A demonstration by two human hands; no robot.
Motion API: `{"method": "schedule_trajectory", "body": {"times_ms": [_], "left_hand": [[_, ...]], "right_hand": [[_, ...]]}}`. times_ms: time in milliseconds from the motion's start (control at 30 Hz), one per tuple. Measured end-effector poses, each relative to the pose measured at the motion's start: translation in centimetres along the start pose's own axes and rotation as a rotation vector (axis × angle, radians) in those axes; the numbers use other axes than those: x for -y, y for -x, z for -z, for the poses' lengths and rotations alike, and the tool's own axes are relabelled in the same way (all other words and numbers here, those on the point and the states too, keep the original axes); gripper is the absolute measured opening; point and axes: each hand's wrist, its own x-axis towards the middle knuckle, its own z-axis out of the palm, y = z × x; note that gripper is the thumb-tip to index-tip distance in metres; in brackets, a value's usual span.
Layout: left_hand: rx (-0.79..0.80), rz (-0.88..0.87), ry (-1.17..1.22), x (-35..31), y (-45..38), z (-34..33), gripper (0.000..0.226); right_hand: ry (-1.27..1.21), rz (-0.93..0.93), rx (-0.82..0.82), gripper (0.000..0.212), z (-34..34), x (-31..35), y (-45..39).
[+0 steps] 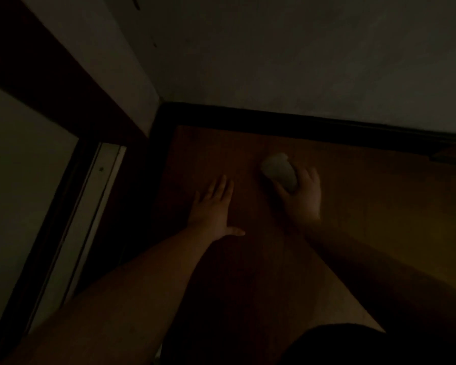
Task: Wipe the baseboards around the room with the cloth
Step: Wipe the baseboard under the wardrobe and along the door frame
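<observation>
Light: very dim, detail poor.
Left hand [211, 204]: flat, fingers straight and spread, thumb out to the side, over the floor [366, 206]; contact with floor cannot be told.
Right hand [302, 193]: fingers curled round a pale bunched cloth [279, 168].
Cloth: protrudes from the right hand toward the wall, just short of the baseboard [300, 125], not touching it.
Baseboard: dark strip along the foot of the wall [300, 61], meeting a corner at left.
Hands: apart, left nearer the corner.
</observation>
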Motion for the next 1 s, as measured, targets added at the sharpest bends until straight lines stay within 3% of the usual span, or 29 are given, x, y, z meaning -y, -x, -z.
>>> {"method": "schedule_trajectory", "body": {"times_ms": [133, 400, 1000], "left_hand": [[-0.014, 0.027, 0.036, -0.6, -0.7, -0.6, 0.137], [0.008, 0.051, 0.056, -0.8, -0.9, -0.8, 0.138], [0.011, 0.054, 0.034, -0.8, -0.7, -0.7, 0.136]], "right_hand": [[-0.066, 0.056, 0.044, 0.058, -5.8, 5.6, -5.6], [-0.154, -0.144, -0.046, 0.053, -9.4, 7.8, -8.7], [0.056, -0.354, -0.295, 0.050, 9.1, -7.4, -8.2]]}}
